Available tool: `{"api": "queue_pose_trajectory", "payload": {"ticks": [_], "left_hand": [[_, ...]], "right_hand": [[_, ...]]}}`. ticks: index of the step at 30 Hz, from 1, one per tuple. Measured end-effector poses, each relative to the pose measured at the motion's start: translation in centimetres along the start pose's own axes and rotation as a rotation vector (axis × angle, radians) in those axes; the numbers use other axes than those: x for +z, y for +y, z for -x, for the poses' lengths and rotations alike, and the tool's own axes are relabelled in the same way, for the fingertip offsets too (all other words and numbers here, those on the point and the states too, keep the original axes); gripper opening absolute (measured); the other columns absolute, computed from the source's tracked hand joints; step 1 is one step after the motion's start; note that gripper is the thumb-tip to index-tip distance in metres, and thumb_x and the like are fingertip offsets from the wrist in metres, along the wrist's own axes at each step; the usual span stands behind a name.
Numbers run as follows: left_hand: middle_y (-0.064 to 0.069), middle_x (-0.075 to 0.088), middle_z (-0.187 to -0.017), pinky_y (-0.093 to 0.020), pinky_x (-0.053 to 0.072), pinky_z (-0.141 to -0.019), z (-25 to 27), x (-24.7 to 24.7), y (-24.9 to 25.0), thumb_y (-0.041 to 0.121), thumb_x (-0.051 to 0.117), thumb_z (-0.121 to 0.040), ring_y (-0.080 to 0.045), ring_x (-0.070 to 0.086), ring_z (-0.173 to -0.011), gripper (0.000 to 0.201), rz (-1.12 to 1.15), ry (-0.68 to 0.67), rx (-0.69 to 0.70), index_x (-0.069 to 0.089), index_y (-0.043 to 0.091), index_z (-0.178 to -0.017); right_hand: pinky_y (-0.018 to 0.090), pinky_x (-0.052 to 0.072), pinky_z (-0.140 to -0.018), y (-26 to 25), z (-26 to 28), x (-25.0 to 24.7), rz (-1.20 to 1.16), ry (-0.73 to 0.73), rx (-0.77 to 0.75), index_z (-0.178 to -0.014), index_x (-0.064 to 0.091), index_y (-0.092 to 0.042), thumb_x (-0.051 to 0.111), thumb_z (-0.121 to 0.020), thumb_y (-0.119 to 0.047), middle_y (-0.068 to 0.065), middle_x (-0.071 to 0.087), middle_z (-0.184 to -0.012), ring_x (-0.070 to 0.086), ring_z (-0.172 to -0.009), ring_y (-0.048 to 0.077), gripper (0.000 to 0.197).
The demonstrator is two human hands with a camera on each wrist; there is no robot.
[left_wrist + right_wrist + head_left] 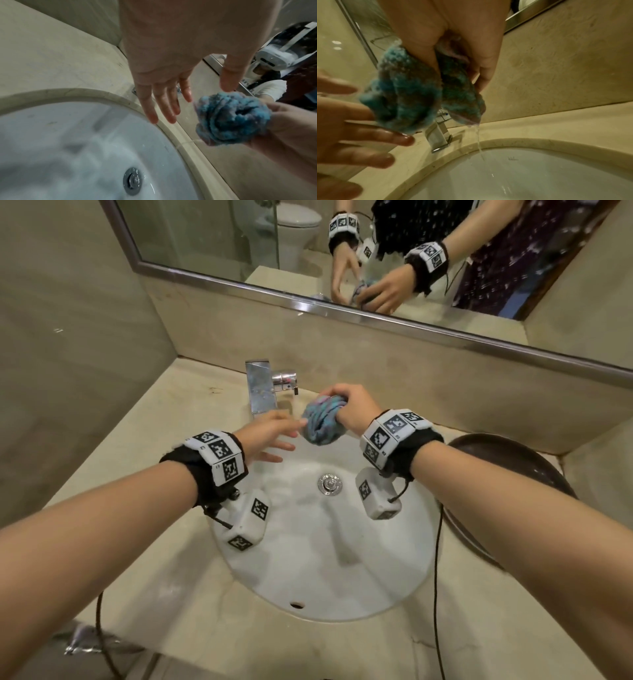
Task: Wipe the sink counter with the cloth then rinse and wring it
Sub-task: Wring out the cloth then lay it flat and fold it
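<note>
A wet blue and purple cloth (322,419) (231,119) (412,97) is bunched into a ball over the back rim of the white sink (376,577). My right hand (352,409) (453,44) grips it tightly, and water trickles from it into the basin (539,175). My left hand (274,436) (171,81) hovers just left of the cloth with fingers spread and straight, holding nothing; its fingertips (402,139) come close under the cloth. The beige stone counter (164,412) surrounds the sink.
A chrome faucet (262,386) stands at the back left of the basin, right beside my left hand. A dark round bowl (513,460) sits on the counter at the right. The mirror (239,241) and wall close off the back. The drain (329,483) lies mid-basin.
</note>
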State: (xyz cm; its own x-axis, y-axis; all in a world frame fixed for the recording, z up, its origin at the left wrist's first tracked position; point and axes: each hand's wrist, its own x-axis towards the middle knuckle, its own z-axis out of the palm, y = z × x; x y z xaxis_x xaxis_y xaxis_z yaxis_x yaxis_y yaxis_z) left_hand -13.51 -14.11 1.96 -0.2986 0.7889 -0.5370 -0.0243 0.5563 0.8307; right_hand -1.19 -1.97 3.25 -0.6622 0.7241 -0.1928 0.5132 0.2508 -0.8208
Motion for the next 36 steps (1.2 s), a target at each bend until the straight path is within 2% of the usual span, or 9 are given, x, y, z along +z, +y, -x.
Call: {"api": "queue_pose_trajectory", "payload": {"ticks": [2,4,10,15,18,23,26,30,36], "left_hand": [[0.001,0.056,-0.122,-0.036,0.044,-0.091,-0.1,0.6,0.2,0.040,0.070,-0.075,-0.017,0.054,-0.112,0.066,-0.015,-0.033,0.064,0.040,0.026,-0.132],[0.005,0.059,-0.117,-0.037,0.041,-0.093,-0.1,1.5,0.6,0.037,0.073,-0.065,-0.015,0.054,-0.110,0.075,0.011,-0.086,0.126,0.039,0.030,-0.132],[-0.004,0.064,-0.101,-0.036,0.045,-0.092,-0.1,2.8,1.4,0.012,0.066,-0.079,-0.019,0.061,-0.092,0.032,0.148,-0.239,0.087,0.052,0.025,-0.105],[-0.006,0.058,-0.092,-0.040,0.051,-0.086,-0.9,2.6,1.4,0.003,0.054,-0.086,-0.018,0.058,-0.076,0.028,0.201,-0.197,-0.028,0.050,0.016,-0.111],[-0.008,0.054,-0.098,-0.040,0.056,-0.082,-1.6,2.3,1.3,0.007,0.055,-0.086,-0.016,0.055,-0.078,0.033,0.238,-0.159,-0.109,0.049,0.013,-0.118],[-0.007,0.053,-0.096,-0.035,0.058,-0.073,-1.8,2.0,1.7,0.008,0.055,-0.087,-0.014,0.053,-0.078,0.029,0.286,-0.160,-0.157,0.051,0.012,-0.115],[-0.006,0.053,-0.097,-0.031,0.057,-0.074,-1.5,2.5,2.2,0.005,0.052,-0.087,-0.014,0.052,-0.082,0.021,0.181,-0.258,-0.136,0.053,0.016,-0.105],[-0.005,0.053,-0.087,-0.022,0.057,-0.058,-1.2,3.3,2.7,0.003,0.054,-0.085,-0.012,0.051,-0.072,0.012,0.028,-0.302,-0.136,0.056,0.014,-0.090],[-0.005,0.049,-0.074,-0.019,0.044,-0.044,-2.2,4.1,2.6,0.009,0.068,-0.076,-0.014,0.046,-0.061,0.017,-0.413,-0.185,-0.084,0.053,0.012,-0.084]], "right_hand": [[0.035,0.055,-0.085,-0.9,0.2,-0.2,0.022,-0.046,-0.054,-0.108,0.065,-0.004,0.040,-0.080,0.016,0.018,0.066,-0.110,0.063,-0.103,0.027,0.042],[0.033,0.055,-0.085,-1.6,0.4,-0.3,0.015,-0.084,-0.094,-0.108,0.064,-0.005,0.041,-0.080,0.017,0.015,0.065,-0.109,0.062,-0.105,0.025,0.043],[0.037,0.057,-0.084,-1.0,0.5,-0.3,-0.192,-0.057,0.025,-0.110,0.061,0.001,0.039,-0.082,0.018,0.018,0.062,-0.111,0.062,-0.105,0.028,0.040],[0.032,0.051,-0.085,0.6,0.0,-0.5,0.371,-0.049,-0.077,-0.117,0.060,-0.011,0.056,-0.081,0.001,0.012,0.063,-0.115,0.057,-0.093,0.021,0.038],[0.033,0.050,-0.088,0.9,0.6,-1.9,0.490,-0.108,-0.191,-0.128,0.052,-0.017,0.062,-0.082,-0.008,0.008,0.063,-0.113,0.053,-0.086,0.017,0.048],[0.038,0.051,-0.089,2.6,1.8,-2.7,0.742,-0.176,-0.378,-0.148,0.016,-0.029,0.068,-0.078,-0.011,0.007,0.040,-0.142,0.053,-0.115,0.025,0.089],[0.037,0.047,-0.090,2.8,1.9,-1.9,0.928,-0.172,-0.593,-0.150,0.012,-0.025,0.077,-0.070,-0.013,0.012,0.032,-0.148,0.050,-0.121,0.030,0.103],[0.035,0.047,-0.075,1.7,1.6,-1.4,0.902,-0.172,-0.507,-0.147,0.024,-0.026,0.061,-0.084,-0.018,0.007,0.050,-0.128,0.058,-0.106,0.030,0.074],[0.029,0.036,-0.062,0.8,1.3,-0.9,1.099,-0.135,-0.424,-0.117,0.050,-0.021,0.057,-0.085,-0.034,0.005,0.065,-0.106,0.062,-0.093,0.028,0.035]]}}
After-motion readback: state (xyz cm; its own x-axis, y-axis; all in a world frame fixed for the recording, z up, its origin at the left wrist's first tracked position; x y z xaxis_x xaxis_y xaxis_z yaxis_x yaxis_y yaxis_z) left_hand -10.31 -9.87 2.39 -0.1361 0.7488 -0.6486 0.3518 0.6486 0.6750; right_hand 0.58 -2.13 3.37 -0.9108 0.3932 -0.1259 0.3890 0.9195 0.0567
